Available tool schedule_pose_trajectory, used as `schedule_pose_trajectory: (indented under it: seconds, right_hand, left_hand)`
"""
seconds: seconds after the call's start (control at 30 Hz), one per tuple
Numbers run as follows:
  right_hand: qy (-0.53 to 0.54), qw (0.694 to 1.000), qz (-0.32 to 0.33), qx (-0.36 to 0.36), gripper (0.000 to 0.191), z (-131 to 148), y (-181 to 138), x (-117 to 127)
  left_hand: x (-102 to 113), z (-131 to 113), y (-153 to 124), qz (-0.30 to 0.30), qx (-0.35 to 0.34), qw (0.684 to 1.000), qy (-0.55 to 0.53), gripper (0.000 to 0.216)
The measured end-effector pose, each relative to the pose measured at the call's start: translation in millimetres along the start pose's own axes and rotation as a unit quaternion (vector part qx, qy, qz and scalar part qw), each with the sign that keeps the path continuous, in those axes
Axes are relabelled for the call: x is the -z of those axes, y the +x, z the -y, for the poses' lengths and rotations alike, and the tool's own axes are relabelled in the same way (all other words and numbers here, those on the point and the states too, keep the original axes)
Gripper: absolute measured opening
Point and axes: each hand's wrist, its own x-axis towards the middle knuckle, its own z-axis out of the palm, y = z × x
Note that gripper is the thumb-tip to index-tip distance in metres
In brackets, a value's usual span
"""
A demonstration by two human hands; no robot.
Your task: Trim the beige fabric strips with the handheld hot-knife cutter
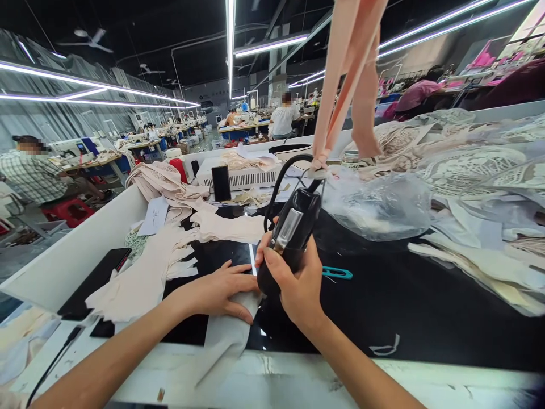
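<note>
My right hand (296,284) is wrapped around a black corded handheld power tool (293,221) with a silver panel on its side. The tool is held tilted, its lower end close to the table, and peach fabric strips (340,85) run upward from its cord end. Beside it my left hand (221,289) lies flat, fingers stretched, on a pale grey fabric piece (225,335) that hangs over the table's front edge. The left fingertips are next to the tool's base, where the contact is hidden. A small teal tool (337,272) lies just right of my right hand.
Cream fabric pieces (140,272) lie left on the black tabletop (383,307), near a dark phone-like object (96,281). A clear plastic bag (378,204) and piled lace (472,170) fill the right back. A white box (251,177) stands behind; people sit at sewing tables beyond.
</note>
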Motion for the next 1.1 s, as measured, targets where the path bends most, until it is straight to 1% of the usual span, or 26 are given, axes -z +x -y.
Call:
schedule_pose_trajectory:
  seconds: [0.07,0.2,0.37,0.47,0.63,0.73,0.8,0.83,0.87,0.9,0.93,0.97,1.0,1.1]
  right_hand:
    - [0.000,1.000,0.009,-0.003,0.019,0,-2,-2]
    - [-0.011,1.000,0.002,-0.012,0.018,2,-3,-3]
    - [0.012,1.000,-0.003,-0.022,0.024,6,-8,-5]
    - [0.015,0.999,0.006,-0.028,0.022,6,-11,-6]
    - [-0.001,0.999,0.006,-0.037,0.023,4,-11,-6]
    - [-0.004,0.999,0.004,-0.032,0.024,6,-8,-4]
    - [0.000,1.000,-0.001,-0.023,0.024,9,-6,-2]
    - [0.003,1.000,-0.003,-0.018,0.024,10,-5,-1]
    - [0.005,1.000,-0.003,-0.014,0.024,12,-4,0]
    - [0.006,1.000,-0.002,-0.012,0.023,13,-4,1]
    - [0.003,1.000,-0.001,-0.010,0.023,13,-3,2]
    - [0.000,1.000,-0.002,-0.008,0.023,13,-2,3]
    - [-0.004,1.000,-0.001,-0.005,0.023,13,-2,4]
    - [-0.007,1.000,0.001,0.001,0.022,13,1,4]
  left_hand:
    - [-1,2,1,-0.005,-0.012,1.000,0.001,0.054]
    - [-1,5,2,-0.010,-0.020,1.000,0.000,0.053]
    - [-1,4,1,-0.022,-0.028,0.999,0.004,0.061]
    - [-1,2,1,-0.034,-0.026,0.999,0.010,0.066]
    - [-2,1,2,-0.039,-0.041,0.998,0.036,0.066]
    - [-5,-2,-3,-0.077,-0.044,0.994,0.066,0.067]
    - [-11,-8,-12,-0.135,-0.023,0.987,0.086,0.067]
    - [-16,-14,-18,-0.171,-0.005,0.980,0.098,0.062]
    - [-22,-20,-24,-0.210,0.017,0.971,0.110,0.051]
    - [-29,-26,-29,-0.245,0.044,0.960,0.126,0.035]
    - [-36,-32,-35,-0.262,0.064,0.951,0.148,0.021]
    - [-44,-38,-39,-0.264,0.080,0.947,0.167,0.013]
    - [-52,-42,-43,-0.259,0.084,0.945,0.182,0.010]
    - [-68,-45,-48,-0.253,0.091,0.940,0.209,0.010]
